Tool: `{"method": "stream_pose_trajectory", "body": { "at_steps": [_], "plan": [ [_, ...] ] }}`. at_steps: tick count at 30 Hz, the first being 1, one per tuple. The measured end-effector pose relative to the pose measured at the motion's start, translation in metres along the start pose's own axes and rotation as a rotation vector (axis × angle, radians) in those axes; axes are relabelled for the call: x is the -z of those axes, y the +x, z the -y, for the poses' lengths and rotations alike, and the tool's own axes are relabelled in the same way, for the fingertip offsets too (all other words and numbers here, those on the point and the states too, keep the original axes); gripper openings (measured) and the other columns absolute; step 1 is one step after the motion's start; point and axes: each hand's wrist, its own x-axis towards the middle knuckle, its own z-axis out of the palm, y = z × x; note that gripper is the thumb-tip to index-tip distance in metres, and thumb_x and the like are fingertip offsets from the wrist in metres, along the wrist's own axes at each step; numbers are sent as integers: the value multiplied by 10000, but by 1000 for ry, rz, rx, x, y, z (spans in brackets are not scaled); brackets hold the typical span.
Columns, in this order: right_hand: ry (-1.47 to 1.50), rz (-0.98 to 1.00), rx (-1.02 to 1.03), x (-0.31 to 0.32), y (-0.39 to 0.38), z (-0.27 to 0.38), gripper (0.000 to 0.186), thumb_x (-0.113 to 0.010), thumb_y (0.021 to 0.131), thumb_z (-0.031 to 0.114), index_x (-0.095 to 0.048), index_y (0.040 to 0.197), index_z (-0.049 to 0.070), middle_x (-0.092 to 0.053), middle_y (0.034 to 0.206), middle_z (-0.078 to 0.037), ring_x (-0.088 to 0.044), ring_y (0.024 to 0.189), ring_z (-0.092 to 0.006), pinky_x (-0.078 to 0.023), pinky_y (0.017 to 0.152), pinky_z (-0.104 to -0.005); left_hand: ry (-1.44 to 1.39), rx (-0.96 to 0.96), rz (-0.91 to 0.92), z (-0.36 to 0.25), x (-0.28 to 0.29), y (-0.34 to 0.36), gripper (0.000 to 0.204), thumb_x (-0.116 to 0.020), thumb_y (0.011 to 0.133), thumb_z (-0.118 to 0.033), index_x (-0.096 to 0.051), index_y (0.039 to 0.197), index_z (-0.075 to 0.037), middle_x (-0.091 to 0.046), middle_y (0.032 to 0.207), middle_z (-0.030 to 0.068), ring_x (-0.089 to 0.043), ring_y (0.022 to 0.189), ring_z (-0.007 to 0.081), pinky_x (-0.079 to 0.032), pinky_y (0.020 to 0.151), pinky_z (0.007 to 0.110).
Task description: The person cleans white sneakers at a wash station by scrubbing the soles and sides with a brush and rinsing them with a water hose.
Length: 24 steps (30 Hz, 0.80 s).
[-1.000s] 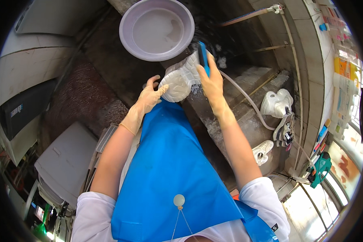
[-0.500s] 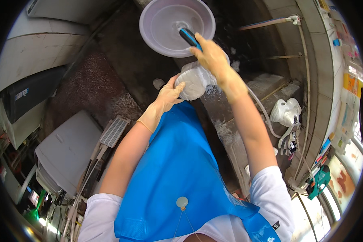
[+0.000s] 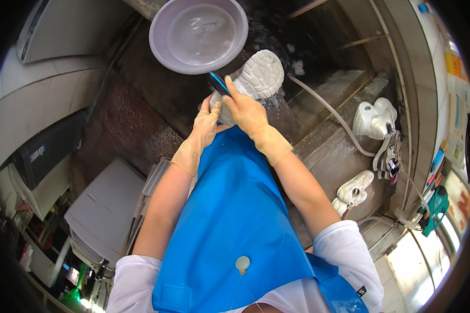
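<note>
The left hand (image 3: 208, 121) grips a white shoe (image 3: 256, 78) sole-up beside the basin (image 3: 164, 49); the right hand (image 3: 245, 109) is closed on a blue brush (image 3: 218, 83) against it. Judged mid-scrub: the wet shoe is unrinsed, and more shoes (image 3: 373, 120) wait on the ledge.

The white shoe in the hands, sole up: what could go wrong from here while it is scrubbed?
1. The white shoe looks wet and the left hand grips only its near end, so it might slip into the basin of water.
2. The brush in the right hand may spray dirty water onto the blue apron.
3. The hose beside the work could snag.
</note>
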Motion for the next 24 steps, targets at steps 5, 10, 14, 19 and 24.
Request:
{"method": "stream_pose_trajectory", "body": {
  "at_steps": [5, 10, 14, 19, 24],
  "plan": [
    [85, -5, -142, -9, -70, -70, 586, -501, 986, 416, -330, 1524, 259, -679, 908, -209, -666, 889, -381, -504, 782, -473, 19, -28, -56, 3, -2, -4, 474, -484, 1046, -296, -331, 1489, -224, -474, 1432, 64, -533, 1244, 302, -526, 900, 552],
    [97, -108, -117, 4, 1, -25, 582, -508, 988, 386, -344, 1519, 215, -675, 975, -235, -658, 951, -388, -494, 822, -432, 12, -70, -37, 0, -7, -3, 503, -520, 1031, -282, -342, 1489, -176, -479, 1424, 79, -554, 1221, 295, -564, 865, 518],
    [295, -64, -148, -2, -74, -77, 599, -520, 985, 344, -314, 1536, 228, -684, 1043, -218, -658, 987, -389, -503, 853, -398, 68, -113, -28, -11, -20, -8, 475, -541, 1020, -286, -413, 1451, -131, -531, 1354, 94, -562, 1210, 280, -590, 838, 506],
    [347, -221, -96, 6, -26, -62, 565, -494, 993, 360, -351, 1517, 205, -648, 1128, -276, -623, 1069, -424, -483, 910, -425, 162, -77, 1, -25, -29, 0, 486, -544, 1018, -306, -406, 1452, -134, -554, 1308, 97, -593, 1161, 275, -595, 849, 493],
    [375, -181, -90, 0, -34, -67, 558, -492, 996, 354, -353, 1516, 206, -658, 1096, -271, -641, 1042, -411, -488, 902, -415, 218, -12, 13, -25, -27, -3, 512, -563, 1008, -332, -398, 1453, -140, -553, 1314, 91, -597, 1159, 267, -588, 844, 493]
  ]
}}
